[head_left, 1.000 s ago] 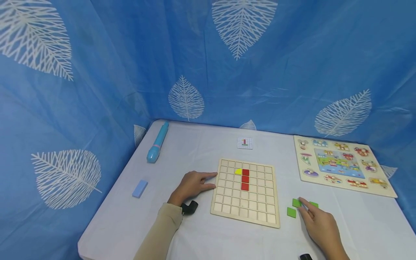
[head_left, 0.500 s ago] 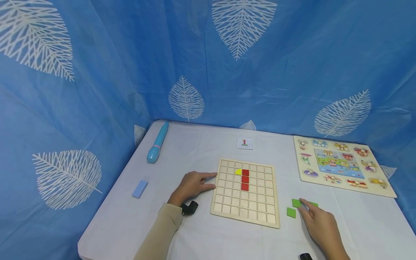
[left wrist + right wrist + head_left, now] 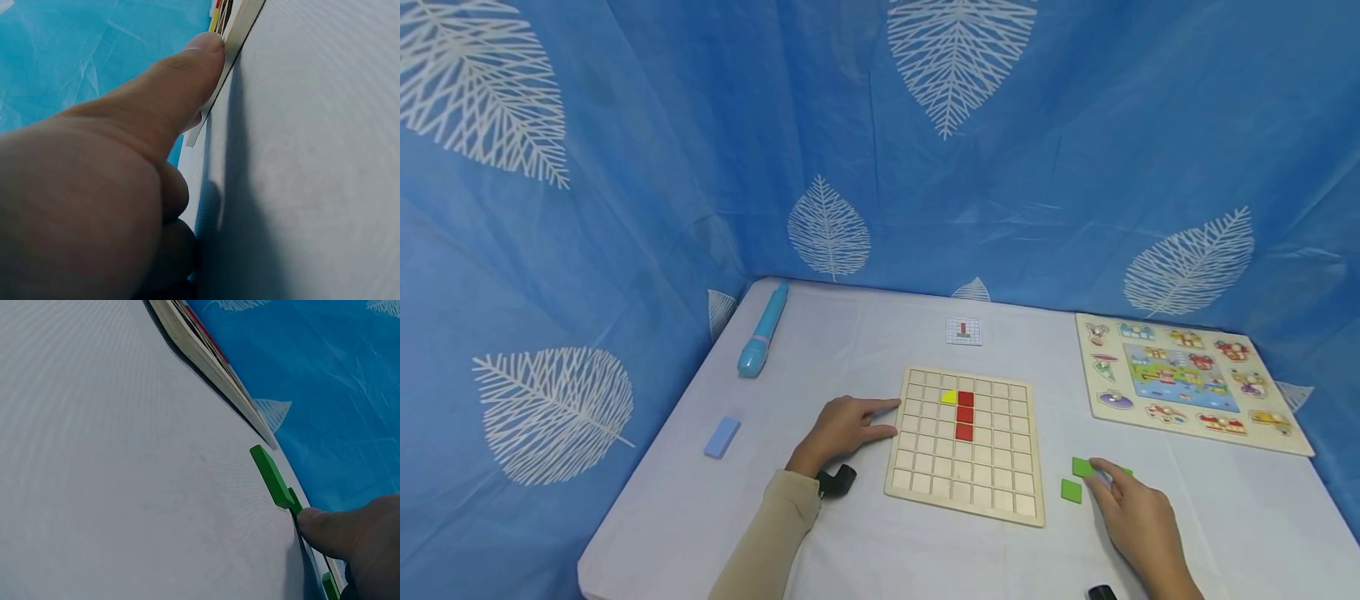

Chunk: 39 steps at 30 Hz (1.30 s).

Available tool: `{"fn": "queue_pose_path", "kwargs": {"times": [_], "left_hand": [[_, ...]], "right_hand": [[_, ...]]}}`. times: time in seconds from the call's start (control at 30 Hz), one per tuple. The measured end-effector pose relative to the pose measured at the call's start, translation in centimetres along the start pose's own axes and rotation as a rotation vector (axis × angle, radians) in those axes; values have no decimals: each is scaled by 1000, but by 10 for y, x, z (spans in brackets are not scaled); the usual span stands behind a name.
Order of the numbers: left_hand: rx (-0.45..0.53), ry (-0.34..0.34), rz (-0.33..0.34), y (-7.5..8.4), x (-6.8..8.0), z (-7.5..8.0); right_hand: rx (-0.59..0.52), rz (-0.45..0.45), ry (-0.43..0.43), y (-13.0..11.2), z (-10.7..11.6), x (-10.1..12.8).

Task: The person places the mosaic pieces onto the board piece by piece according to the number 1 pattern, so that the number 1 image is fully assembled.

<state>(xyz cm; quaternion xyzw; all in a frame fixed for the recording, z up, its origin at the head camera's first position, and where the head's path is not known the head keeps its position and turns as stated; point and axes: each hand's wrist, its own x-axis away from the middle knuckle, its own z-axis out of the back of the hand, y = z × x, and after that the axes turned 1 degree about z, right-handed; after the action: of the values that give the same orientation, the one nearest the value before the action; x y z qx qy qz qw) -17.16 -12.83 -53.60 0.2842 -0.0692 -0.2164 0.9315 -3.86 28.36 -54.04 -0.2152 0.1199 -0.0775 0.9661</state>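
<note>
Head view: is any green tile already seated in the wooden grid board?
No: the grid board holds only three red tiles and one yellow tile; the green tiles lie on the table beside it.

Green tiles [image 3: 1072, 490]; pale wood grid board [image 3: 966, 490], red, yellow squares; blue leaf-print curtain [image 3: 1075, 150].

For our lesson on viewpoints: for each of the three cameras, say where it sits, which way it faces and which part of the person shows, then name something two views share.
Head: worn on the head, faces forward and down at the table; both hands and a beige sleeve show.
Left wrist: low over the table, faces along the left hand to the grid board, which its thumb touches.
Right wrist: low, faces past a fingertip of the right hand touching a green tile.
Shared: head and right wrist both show that green tile.
</note>
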Motion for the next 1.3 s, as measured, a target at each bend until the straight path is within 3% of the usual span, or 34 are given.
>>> {"fn": "queue_pose_path", "kwargs": {"times": [0.33, 0.67, 0.9, 1.3], "left_hand": [[4, -18, 5, 1, 1, -2], [5, -13, 20, 2, 1, 0], [2, -16, 14, 2, 0, 1], [-12, -5, 0, 1, 0, 2]], "right_hand": [[-12, -41, -9, -6, 1, -1], [-37, 74, 18, -21, 3, -1], [-51, 108, 5, -33, -2, -2], [-73, 166, -87, -63, -10, -8]]}}
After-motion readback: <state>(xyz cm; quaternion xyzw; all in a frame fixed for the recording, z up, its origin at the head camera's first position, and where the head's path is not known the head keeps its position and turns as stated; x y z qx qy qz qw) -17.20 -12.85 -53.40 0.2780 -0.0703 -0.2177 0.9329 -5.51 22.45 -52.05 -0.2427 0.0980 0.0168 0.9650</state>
